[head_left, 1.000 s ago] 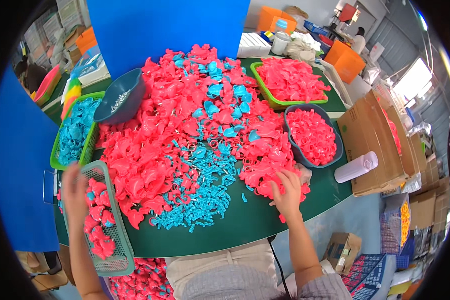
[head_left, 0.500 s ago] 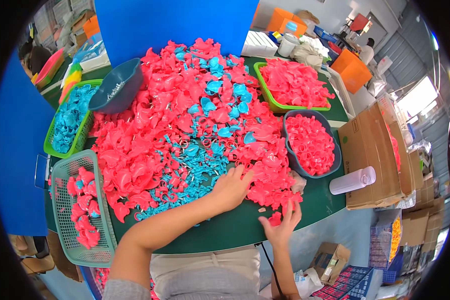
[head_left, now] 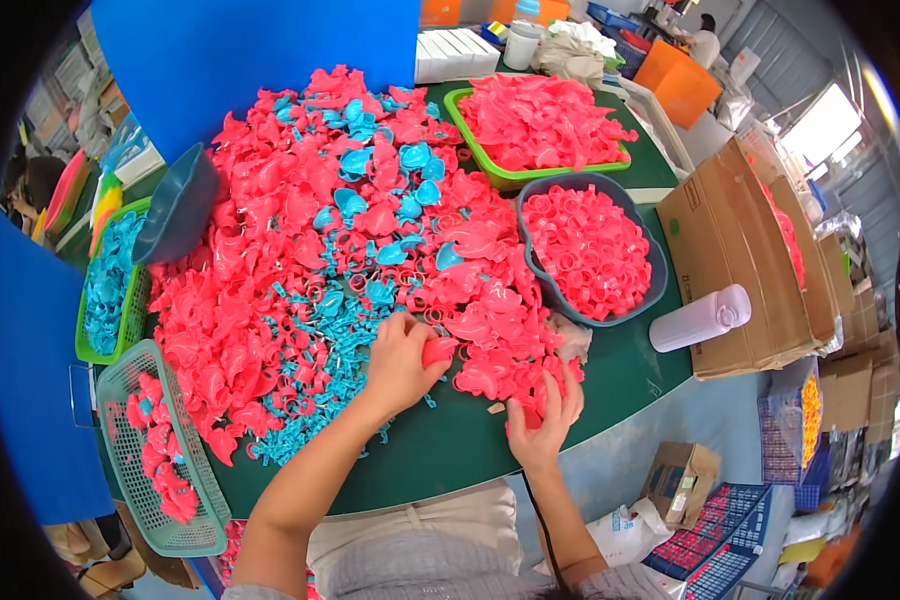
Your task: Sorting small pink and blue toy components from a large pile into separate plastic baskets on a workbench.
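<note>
A large heap of pink plastic parts (head_left: 270, 200) covers the table, mixed with cup-shaped blue parts (head_left: 415, 157) and many small blue pieces (head_left: 340, 365). My left hand (head_left: 400, 365) is closed on a smooth pink plastic part (head_left: 438, 351), which sticks out between thumb and fingers, just above the heap's near side. At the near right edge of the heap, my right hand (head_left: 548, 420) curls its fingers round another pink part (head_left: 530, 418), partly hidden by the fingers. Loose pink pieces (head_left: 490, 370) lie between the hands.
Left are a green mesh basket (head_left: 210, 500) with pink-and-blue pieces, a bright green basket (head_left: 87, 345) of blue parts and a tilted dark bowl (head_left: 175, 215). Right are a green tray (head_left: 470, 150) of pink parts, a grey-blue tub (head_left: 658, 262) of pink rings, a lilac bottle (head_left: 695, 318) and a cardboard box (head_left: 715, 270).
The whole view has shifted. My left hand has come away from the heap's middle with a pink part in its fingers. The right hand's spread fingers have drawn in round a pink part.
</note>
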A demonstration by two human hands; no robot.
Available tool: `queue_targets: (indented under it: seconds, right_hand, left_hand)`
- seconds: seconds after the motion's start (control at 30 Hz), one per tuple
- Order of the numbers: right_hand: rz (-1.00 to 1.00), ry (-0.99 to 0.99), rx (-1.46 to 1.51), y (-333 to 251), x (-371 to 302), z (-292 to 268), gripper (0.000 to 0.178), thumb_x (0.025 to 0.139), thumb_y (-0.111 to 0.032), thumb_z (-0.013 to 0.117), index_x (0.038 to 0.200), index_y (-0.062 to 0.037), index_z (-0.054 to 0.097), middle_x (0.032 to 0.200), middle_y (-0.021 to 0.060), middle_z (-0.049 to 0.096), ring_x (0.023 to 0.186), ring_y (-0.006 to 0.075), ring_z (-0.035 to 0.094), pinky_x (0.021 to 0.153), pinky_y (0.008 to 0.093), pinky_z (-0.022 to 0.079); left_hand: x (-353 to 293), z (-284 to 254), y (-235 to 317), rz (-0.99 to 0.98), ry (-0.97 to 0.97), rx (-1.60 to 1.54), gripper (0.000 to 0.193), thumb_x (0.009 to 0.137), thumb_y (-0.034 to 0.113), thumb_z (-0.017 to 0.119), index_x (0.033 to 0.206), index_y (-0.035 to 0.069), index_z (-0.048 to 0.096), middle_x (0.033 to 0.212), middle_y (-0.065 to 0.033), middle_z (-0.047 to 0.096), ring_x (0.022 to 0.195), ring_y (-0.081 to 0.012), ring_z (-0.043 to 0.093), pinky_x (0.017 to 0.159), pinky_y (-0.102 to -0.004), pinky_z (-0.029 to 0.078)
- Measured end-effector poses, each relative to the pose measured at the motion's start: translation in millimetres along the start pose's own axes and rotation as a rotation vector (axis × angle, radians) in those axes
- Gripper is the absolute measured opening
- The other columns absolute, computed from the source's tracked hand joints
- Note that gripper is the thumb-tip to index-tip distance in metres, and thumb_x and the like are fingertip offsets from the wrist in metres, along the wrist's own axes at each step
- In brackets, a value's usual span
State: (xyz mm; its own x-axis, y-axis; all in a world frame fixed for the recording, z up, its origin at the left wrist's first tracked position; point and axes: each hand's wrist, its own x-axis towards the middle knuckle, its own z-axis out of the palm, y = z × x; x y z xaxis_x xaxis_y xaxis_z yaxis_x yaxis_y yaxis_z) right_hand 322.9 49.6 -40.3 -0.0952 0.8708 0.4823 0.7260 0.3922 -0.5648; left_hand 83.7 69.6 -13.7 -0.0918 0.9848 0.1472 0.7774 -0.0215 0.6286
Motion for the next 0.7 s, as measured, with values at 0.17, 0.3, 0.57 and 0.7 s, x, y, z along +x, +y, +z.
queue_targets:
  seconds: [0.17, 0.3, 0.57, 0.7]
  right_hand:
    - [0.053, -0.078, -0.102, -5, 25, -10, 0.021, 0.073, -0.012, 0.074, 0.093, -0.0086, 0.069, 0.137, 0.0154, 0.047, 0.130, 0.0416, 0.033, 0.106, 0.0512, 0.027]
    - [0.116, -0.242, -0.259, -11, 38, -7, 0.014, 0.072, -0.016, 0.075, 0.084, -0.0099, 0.072, 0.137, 0.0134, 0.047, 0.132, 0.0433, 0.031, 0.105, 0.0532, 0.026]
    - [0.112, -0.280, -0.275, -8, 37, -1, 0.014, 0.071, -0.016, 0.075, 0.084, -0.0099, 0.073, 0.136, 0.0121, 0.049, 0.131, 0.0428, 0.032, 0.105, 0.0541, 0.025]
    - [0.066, -0.230, -0.233, 1, 34, 5, 0.011, 0.072, -0.015, 0.073, 0.082, -0.0097, 0.073, 0.128, 0.0110, 0.053, 0.129, 0.0426, 0.035, 0.104, 0.0546, 0.026]
  left_hand:
    - [-3, 2, 6, 0.013, 0.101, -0.139, 0.033, 0.066, 0.011, 0.083, 0.087, 0.001, 0.059, 0.107, -0.0141, 0.053, 0.101, -0.0320, 0.054, 0.085, -0.0394, 0.046]
    - [-12, 14, 23, 0.143, 0.155, -0.159, 0.025, 0.070, 0.011, 0.081, 0.080, 0.000, 0.062, 0.100, -0.0128, 0.057, 0.080, -0.0286, 0.060, 0.068, -0.0366, 0.051]
    - [-35, 33, 43, 0.332, 0.116, 0.059, 0.030, 0.073, 0.018, 0.076, 0.099, 0.007, 0.065, 0.115, -0.0137, 0.056, 0.102, -0.0343, 0.056, 0.087, -0.0478, 0.043]
    - [-42, 34, 31, 0.294, 0.163, -0.055, 0.029, 0.072, 0.015, 0.074, 0.099, 0.008, 0.066, 0.117, -0.0137, 0.056, 0.106, -0.0344, 0.054, 0.087, -0.0457, 0.042]
